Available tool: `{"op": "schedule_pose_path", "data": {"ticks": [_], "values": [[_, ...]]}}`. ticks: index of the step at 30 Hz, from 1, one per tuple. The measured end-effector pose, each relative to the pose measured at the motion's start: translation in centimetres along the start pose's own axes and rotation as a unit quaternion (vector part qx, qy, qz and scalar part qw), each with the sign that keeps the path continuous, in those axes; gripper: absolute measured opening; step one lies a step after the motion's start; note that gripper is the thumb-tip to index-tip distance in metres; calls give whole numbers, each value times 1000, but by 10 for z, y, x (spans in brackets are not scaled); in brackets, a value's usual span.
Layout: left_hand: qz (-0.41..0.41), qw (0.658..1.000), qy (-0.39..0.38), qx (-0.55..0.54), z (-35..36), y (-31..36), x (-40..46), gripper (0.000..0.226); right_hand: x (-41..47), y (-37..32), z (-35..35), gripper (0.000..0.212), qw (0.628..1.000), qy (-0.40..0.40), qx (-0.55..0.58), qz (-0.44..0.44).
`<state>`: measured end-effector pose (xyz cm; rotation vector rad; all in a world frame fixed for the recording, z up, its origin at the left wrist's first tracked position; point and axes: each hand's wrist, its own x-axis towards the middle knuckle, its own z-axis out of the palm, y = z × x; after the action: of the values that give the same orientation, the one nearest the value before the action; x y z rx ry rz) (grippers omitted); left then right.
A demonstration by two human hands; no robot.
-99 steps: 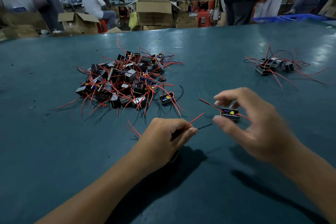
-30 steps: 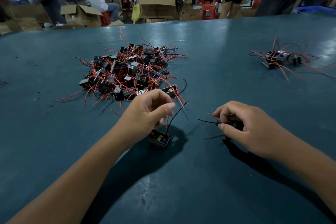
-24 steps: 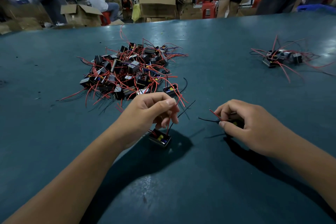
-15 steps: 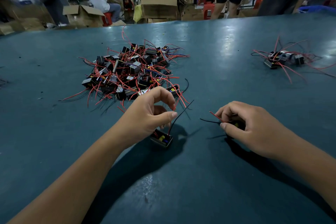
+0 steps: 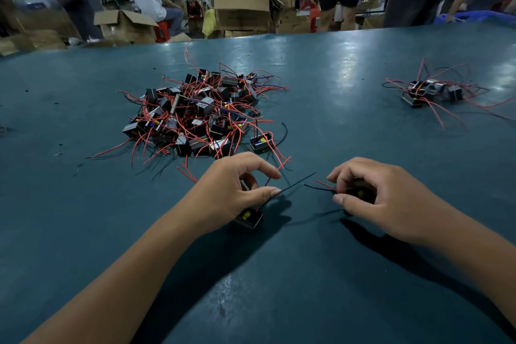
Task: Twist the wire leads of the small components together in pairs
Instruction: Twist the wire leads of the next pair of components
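Near the heap, both hands (image 5: 231,193) (image 5: 371,198) pinched light components (image 5: 250,216) (image 5: 360,193); thin leads (image 5: 290,184) looked springy, best gripped near tips.

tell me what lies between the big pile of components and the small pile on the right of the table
In the head view, only bare teal table lies between the big pile and the small pile; a few stray red leads reach out from each.

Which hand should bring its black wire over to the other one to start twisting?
Probably the left hand. Its fingers pinch a long black lead already pointing at the right hand, whose short lead sticks out beside its component.
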<state>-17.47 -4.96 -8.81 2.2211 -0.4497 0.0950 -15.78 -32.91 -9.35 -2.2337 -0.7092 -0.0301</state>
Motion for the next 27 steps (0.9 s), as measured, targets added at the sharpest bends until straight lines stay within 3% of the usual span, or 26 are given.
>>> {"op": "schedule_pose_path", "data": {"ticks": [2,5,8,15,20,25,27], "values": [[-10,1000,-8,-10,-1,1,0,26,0,0,-3,19,999,-12,30,3],[-11,1000,-13,-13,-3,2,-1,30,0,2,-5,11,999,-35,22,-7],[-8,1000,-22,-12,-2,4,-1,31,0,4,-3,13,1000,-22,-7,-9],[-28,999,-18,-41,-3,2,-1,28,2,2,-6,15,999,-3,43,32],[-37,997,-19,-69,-1,3,0,26,1,3,-7,30,993,4,97,60],[-40,997,-21,-66,-1,3,-1,25,4,2,-6,36,967,66,238,68],[-41,997,-21,-68,-1,3,-1,25,3,3,-9,35,972,71,213,66]]}}
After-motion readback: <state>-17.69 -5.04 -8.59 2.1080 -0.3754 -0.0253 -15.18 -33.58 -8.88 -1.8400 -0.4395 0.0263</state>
